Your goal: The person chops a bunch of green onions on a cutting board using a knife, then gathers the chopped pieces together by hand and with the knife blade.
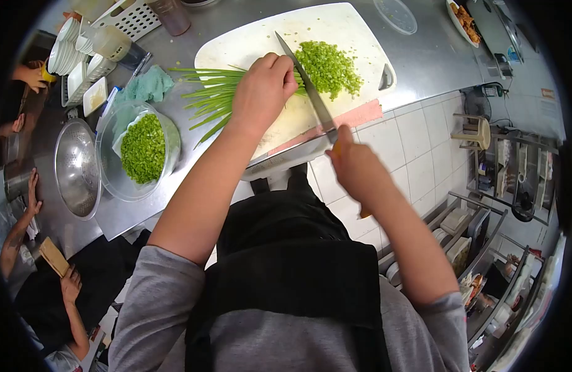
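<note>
On a white cutting board (236, 49), my left hand (261, 93) presses a bunch of green onions (214, 93), its fingers curled over the stalks. The long green ends fan out to the left of that hand. My right hand (354, 161) grips the handle of a kitchen knife (311, 90). The blade lies close beside my left knuckles, its tip pointing to the far side of the board. Chopped green onion (329, 68) is heaped to the right of the blade. A folded pink cloth (357, 116) lies along the board's near edge.
Left of the board stands a clear plastic tub (171, 155) with chopped green onion inside. Next to it are a metal colander (78, 167) and a teal cloth (151, 85). A white basket (128, 22) and stacked dishes (66, 40) stand behind. Co-workers' hands (71, 285) show at left.
</note>
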A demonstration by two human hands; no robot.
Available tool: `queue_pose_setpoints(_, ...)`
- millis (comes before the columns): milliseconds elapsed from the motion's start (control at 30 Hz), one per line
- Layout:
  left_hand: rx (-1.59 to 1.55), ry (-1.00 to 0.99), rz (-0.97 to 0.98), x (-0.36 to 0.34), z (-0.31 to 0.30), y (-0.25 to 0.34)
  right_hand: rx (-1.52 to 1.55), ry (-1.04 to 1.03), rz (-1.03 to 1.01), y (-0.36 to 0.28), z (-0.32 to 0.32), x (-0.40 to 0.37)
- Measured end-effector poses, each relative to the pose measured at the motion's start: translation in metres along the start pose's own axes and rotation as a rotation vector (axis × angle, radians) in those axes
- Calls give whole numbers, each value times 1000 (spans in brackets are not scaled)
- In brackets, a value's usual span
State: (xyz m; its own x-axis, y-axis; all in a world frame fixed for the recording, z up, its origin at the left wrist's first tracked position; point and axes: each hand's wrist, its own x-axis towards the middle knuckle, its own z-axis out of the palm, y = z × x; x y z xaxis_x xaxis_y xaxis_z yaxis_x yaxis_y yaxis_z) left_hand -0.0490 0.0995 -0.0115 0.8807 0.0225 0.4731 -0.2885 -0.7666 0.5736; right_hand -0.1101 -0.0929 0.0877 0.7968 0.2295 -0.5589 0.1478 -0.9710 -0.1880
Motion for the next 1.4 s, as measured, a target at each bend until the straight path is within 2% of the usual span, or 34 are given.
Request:
queue_pose_setpoints(67,-8,-2,-6,-2,-3,1,50,30,-108,2,-41,-14)
queue_pose_setpoints(100,-20,9,-4,-1,-4,1,68,-131,-19,-13,-79,-33)
queue_pose_setpoints(167,-32,11,3,-1,-4,-1,57,-198,20,-16,-75,-47)
queue_pose_setpoints(233,-49,15,20,2,-3,-1,-5,-6,23,-8,-4,-21)
queue_pose_setpoints(267,-51,15,14,0,-2,-1,9,-5,46,-4,14,-4)
queue_pose_setpoints(367,-45,9,8,-2,-5,-2,91,-49,-38,-5,-49,-15)
queue_pose_setpoints(400,-47,8,18,-1,-5,-2,146,-253,133,-29,-91,-31)
queue_pose_setpoints(433,-48,5,19,-2,-4,-2,148,-254,135,-25,-80,-35)
queue_pose_setpoints(500,-44,3,18,0,-3,-3,77,-21,-42,-6,-33,-35)
queue_pose_setpoints(533,-46,6,19,2,-3,-3,-16,33,-42,-4,-1,-18)
queue_pose_setpoints(567,-53,11,29,1,-2,-4,-14,-51,44,-7,6,-4)
queue_pose_setpoints(633,-54,14,37,-1,-4,-5,-6,31,-57,0,-11,1)
queue_pose_setpoints(667,-45,3,24,-2,-5,-4,67,-13,-82,-7,-46,-10)
queue_pose_setpoints(700,-37,-1,13,-1,-5,-3,132,-139,8,-22,-82,-29)
queue_pose_setpoints(767,-53,-4,6,-1,-5,-2,69,-202,32,-18,-84,-46)
queue_pose_setpoints(833,-61,1,-2,2,-6,-4,33,27,-12,-9,-19,-35)
queue_pose_setpoints(867,-63,8,8,2,-6,-5,-11,12,14,-11,2,-17)
queue_pose_setpoints(967,-71,26,31,2,-4,-4,26,44,-56,-10,-20,-1)
queue_pose_setpoints(1000,-76,30,42,1,-4,-5,123,4,-93,-10,-47,-12)
queue_pose_setpoints(1033,-75,22,42,-1,-4,-5,133,-106,-47,-18,-76,-28)
queue_pose_setpoints(1100,-76,30,35,0,-4,-4,61,-76,-19,-13,-56,-38)
queue_pose_setpoints(1167,-53,39,42,2,-1,-6,-24,-4,16,-11,1,-13)
queue_pose_setpoints(1200,-28,40,46,1,0,-7,-5,0,23,-12,6,-3)
queue_pose_setpoints(1300,-7,58,63,-1,-3,-5,94,-8,-97,-9,-40,-6)
queue_pose_setpoints(1333,-9,54,61,-2,-2,-5,105,-105,-62,-18,-71,-24)
queue_pose_setpoints(1400,-16,55,48,0,-2,-6,90,-90,-28,-17,-53,-36)
